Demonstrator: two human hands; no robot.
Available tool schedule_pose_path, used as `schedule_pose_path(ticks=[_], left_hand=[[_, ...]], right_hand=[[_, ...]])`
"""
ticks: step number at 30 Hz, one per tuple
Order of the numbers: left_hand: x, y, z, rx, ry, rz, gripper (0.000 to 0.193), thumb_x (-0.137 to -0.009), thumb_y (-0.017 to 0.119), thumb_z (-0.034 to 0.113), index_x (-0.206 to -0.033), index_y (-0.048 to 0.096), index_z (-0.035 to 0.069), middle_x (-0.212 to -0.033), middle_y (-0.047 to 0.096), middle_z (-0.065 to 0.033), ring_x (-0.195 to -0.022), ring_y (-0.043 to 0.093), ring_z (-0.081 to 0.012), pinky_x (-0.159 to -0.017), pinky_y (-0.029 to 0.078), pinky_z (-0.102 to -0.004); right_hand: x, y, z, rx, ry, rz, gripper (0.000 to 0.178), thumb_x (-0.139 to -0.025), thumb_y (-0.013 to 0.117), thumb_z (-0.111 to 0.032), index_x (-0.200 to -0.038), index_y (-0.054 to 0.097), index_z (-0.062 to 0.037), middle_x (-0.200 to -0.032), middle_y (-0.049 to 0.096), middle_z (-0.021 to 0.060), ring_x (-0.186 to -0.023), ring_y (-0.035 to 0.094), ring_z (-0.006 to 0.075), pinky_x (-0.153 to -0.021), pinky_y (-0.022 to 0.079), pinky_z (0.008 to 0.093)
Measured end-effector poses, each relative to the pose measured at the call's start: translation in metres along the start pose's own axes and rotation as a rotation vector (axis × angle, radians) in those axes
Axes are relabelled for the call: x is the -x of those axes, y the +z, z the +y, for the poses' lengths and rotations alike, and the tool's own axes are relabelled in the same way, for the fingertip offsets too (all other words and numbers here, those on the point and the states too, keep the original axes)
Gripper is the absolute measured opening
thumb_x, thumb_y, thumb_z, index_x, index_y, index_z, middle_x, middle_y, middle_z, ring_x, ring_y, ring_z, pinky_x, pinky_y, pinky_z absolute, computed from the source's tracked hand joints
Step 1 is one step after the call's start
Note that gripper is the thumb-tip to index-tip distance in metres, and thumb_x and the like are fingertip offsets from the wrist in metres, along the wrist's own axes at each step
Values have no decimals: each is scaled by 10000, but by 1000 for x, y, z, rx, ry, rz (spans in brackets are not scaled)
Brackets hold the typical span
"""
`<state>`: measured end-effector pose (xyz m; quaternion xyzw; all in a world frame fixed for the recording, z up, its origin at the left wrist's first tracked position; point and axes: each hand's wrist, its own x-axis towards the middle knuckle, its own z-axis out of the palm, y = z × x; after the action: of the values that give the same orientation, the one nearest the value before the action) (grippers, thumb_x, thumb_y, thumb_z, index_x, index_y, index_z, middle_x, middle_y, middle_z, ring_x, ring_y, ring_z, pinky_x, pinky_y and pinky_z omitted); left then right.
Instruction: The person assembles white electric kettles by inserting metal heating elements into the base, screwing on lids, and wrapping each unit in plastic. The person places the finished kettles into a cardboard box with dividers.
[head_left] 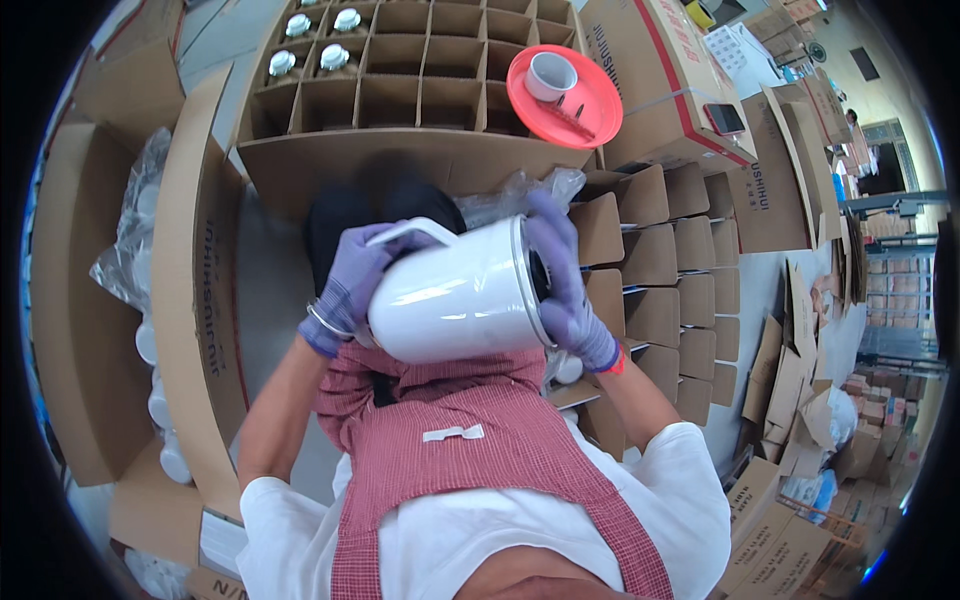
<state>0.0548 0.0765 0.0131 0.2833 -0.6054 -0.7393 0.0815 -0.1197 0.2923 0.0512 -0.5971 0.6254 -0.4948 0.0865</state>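
A large white glossy mug [450, 305] with a looped handle and a metal band around its rim lies tilted on its side above my lap. My left hand [352, 270], in a purple glove, wraps round its base end by the handle. At its mouth, my right hand [566, 290], also gloved, grips the rim end, its fingers slightly blurred. Something black [540, 272] shows in the mouth, partly hidden by that hand; I cannot tell if it is a lid.
Ahead stands a divided carton [400, 150] with several silver-capped items at its left. A red plate [600, 75] with a white cup [551, 76] rests on its corner. Cardboard dividers [650, 250] stand to my right. A long box [190, 330] is on my left; a phone [724, 119] lies on another carton.
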Motion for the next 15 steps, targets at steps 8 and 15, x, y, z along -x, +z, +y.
schedule_pose_path(ticks=[8,15], left_hand=[[-19,18,35,-611,777,25,255,-789,568,12,-1000,711,32,-979,734,-91,-1060,680,-255,-1020,482,-407],[-27,26,55,-495,687,155,317,-810,519,-8,-1045,733,-4,-980,742,-111,-956,694,-204,-1011,485,-360]], right_hand=[[-1,17,30,-1027,1077,219,468,-1042,463,-267,-1450,407,-44,-1444,455,101,-1324,432,160,-1114,363,324],[-42,-2,45,-692,534,225,514,-980,511,-252,-1446,429,-51,-1414,444,115,-1337,424,237,-1111,347,337]])
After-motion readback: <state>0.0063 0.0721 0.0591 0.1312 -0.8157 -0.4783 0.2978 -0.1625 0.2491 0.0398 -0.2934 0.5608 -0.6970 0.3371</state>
